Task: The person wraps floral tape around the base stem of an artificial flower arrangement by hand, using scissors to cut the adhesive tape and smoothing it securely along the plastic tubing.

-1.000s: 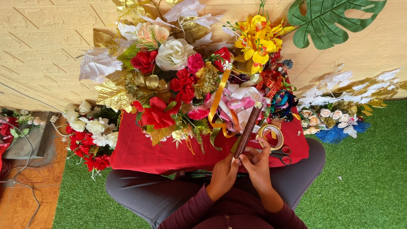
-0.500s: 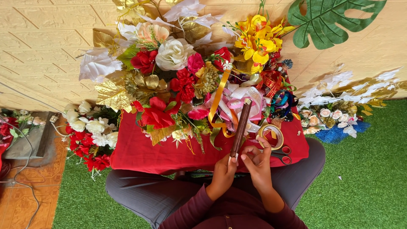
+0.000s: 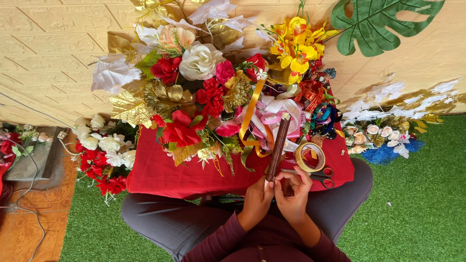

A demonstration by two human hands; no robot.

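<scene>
A brown wrapped stem stick (image 3: 279, 145) stands tilted up from my hands, its tip toward the ribbons. My left hand (image 3: 256, 201) pinches its lower end. My right hand (image 3: 292, 193) is beside it, fingers curled around the same lower end. Both hands hover over the near edge of a red cloth (image 3: 160, 174) spread across my lap. A roll of clear tape (image 3: 310, 156) and red-handled scissors (image 3: 323, 177) lie on the cloth just right of my hands.
Artificial flowers are heaped on the cloth: red roses (image 3: 182, 131), a white rose (image 3: 200, 60), gold leaves (image 3: 128, 107), yellow orchids (image 3: 293, 46), ribbons (image 3: 279, 114). More bunches lie on green turf at left (image 3: 104, 155) and right (image 3: 383, 131). A green leaf (image 3: 378, 24) hangs on the wall.
The stick has tipped slightly more upright and my fingers have shifted on its lower end. Everything else stays put.
</scene>
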